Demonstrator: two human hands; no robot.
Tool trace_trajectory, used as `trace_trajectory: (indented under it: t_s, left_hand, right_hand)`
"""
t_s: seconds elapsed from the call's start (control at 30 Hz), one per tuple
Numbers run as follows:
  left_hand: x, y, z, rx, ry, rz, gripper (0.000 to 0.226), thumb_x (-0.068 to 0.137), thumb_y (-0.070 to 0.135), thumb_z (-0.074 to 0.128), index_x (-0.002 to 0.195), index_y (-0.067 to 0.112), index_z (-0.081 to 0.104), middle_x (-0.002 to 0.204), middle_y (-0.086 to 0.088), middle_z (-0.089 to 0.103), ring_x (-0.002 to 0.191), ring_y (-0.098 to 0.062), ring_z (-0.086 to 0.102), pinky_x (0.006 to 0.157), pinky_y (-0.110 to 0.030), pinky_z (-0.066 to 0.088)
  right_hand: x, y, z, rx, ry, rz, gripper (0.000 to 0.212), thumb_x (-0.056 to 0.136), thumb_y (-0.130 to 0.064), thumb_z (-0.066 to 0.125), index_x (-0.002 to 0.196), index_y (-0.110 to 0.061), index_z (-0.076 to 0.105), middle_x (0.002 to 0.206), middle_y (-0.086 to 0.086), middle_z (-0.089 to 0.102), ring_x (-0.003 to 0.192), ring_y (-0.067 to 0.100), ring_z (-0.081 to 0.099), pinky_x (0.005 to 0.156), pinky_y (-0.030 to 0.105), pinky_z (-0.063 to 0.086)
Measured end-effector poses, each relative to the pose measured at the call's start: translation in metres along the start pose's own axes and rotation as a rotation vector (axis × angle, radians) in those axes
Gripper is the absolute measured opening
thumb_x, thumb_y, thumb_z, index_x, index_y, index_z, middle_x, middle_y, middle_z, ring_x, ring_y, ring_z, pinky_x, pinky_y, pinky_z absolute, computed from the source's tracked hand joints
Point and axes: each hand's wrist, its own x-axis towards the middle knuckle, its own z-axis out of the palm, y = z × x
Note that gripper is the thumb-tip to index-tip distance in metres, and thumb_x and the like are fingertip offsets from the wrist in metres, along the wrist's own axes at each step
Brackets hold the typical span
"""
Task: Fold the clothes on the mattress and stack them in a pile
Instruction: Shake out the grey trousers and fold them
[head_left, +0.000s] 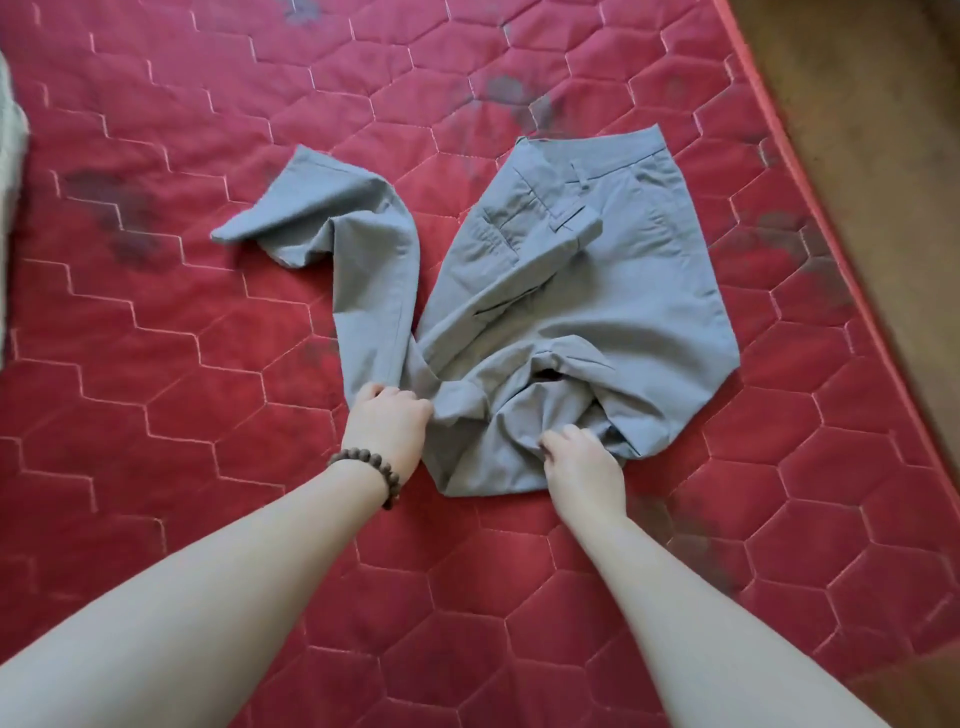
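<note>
Both hands hold cloth: left hand (387, 421), curled, grips the bend of one leg of the crumpled grey cotton trousers (561, 291); right hand (582, 465) pinches the bunched fabric at the near edge. Trousers lie just beyond both grips, mid red quilted hexagon-stitched mattress (182, 338). Waistband end points far-right, flat-ish. One leg runs up from the left hand and kinks left, cuff end resting on the mattress. Brown bead bracelet (371, 470) on left wrist. Brown floor (872, 130) beyond the mattress's right edge.
</note>
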Motion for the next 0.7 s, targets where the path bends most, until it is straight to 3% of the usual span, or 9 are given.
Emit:
trace_trajectory:
  t_s: [0.3, 0.4, 0.47, 0.6, 0.7]
  left_hand:
    - [-0.151, -0.05, 0.031, -0.015, -0.216, -0.105, 0.028, 0.089, 0.008, 0.038, 0.083, 0.029, 0.054, 0.092, 0.005, 0.063, 0.097, -0.017, 0.058, 0.093, -0.03, 0.029]
    - [-0.172, -0.051, 0.031, -0.041, -0.314, -0.121, 0.018, 0.098, 0.027, 0.041, 0.092, 0.028, 0.057, 0.1, 0.003, 0.065, 0.1, -0.019, 0.058, 0.091, -0.033, 0.031]
    - [-0.17, -0.046, 0.028, -0.068, -0.33, -0.139, 0.028, 0.096, 0.048, 0.045, 0.107, 0.025, 0.057, 0.11, 0.001, 0.064, 0.106, -0.021, 0.057, 0.089, -0.035, 0.033]
    - [-0.13, -0.028, 0.013, -0.282, -0.026, -0.161, 0.063, 0.09, 0.052, 0.053, 0.142, 0.019, 0.036, 0.139, -0.002, 0.047, 0.128, -0.022, 0.042, 0.1, -0.035, 0.033]
    - [-0.078, -0.017, -0.004, -0.367, 0.111, -0.168, 0.079, 0.089, 0.051, 0.056, 0.151, 0.016, 0.02, 0.154, -0.006, 0.028, 0.141, -0.022, 0.026, 0.111, -0.035, 0.024]
  right_hand:
    - [-0.12, -0.073, 0.038, 0.039, -0.168, -0.104, 0.021, 0.095, -0.022, 0.047, 0.107, -0.019, 0.064, 0.103, 0.002, 0.058, 0.104, 0.021, 0.052, 0.076, 0.035, 0.044]
    - [-0.136, -0.084, 0.04, 0.009, -0.22, -0.118, 0.024, 0.097, -0.024, 0.045, 0.11, -0.021, 0.064, 0.105, 0.001, 0.058, 0.105, 0.021, 0.051, 0.08, 0.034, 0.042]
    - [-0.133, -0.088, 0.035, -0.019, -0.164, -0.138, 0.027, 0.095, -0.026, 0.047, 0.117, -0.023, 0.063, 0.11, 0.003, 0.056, 0.107, 0.025, 0.049, 0.085, 0.035, 0.04]
    - [-0.089, -0.089, 0.007, 0.039, 0.013, -0.091, 0.058, 0.086, -0.022, 0.059, 0.142, -0.029, 0.044, 0.143, 0.006, 0.04, 0.129, 0.027, 0.036, 0.102, 0.039, 0.031]
    - [-0.035, -0.087, -0.013, -0.026, 0.091, -0.11, 0.074, 0.084, -0.021, 0.063, 0.149, -0.032, 0.029, 0.157, 0.007, 0.023, 0.141, 0.026, 0.023, 0.109, 0.042, 0.025]
